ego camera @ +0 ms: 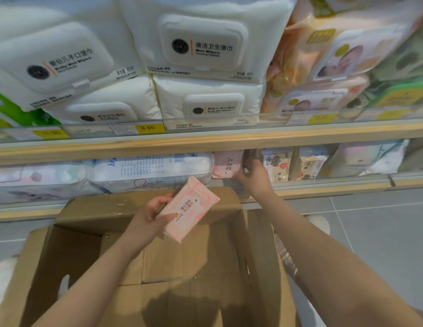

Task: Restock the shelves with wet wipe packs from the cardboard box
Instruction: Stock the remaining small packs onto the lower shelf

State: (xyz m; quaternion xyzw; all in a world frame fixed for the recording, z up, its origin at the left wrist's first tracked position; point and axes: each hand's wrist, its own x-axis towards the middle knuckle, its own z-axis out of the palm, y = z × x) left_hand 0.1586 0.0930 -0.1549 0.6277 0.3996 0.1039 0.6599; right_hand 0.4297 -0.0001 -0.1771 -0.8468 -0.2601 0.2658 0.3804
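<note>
Shelf-side, left hand [151, 214] grips pack [191, 208]; right unclear.

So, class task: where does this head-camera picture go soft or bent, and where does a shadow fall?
Head view: the peach packs upper right blur; the shelf edge bows with wide-angle distortion; a dark shadow lies on the cardboard box floor; the pink pack stays fairly sharp.

bright even light, blurred edges, wide-angle bending, soft shadows.

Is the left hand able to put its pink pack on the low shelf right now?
Probably not yet. The right hand fills the gap beside the pink pack on the shelf, so the left hand and its pink pack likely wait above the box.
</note>
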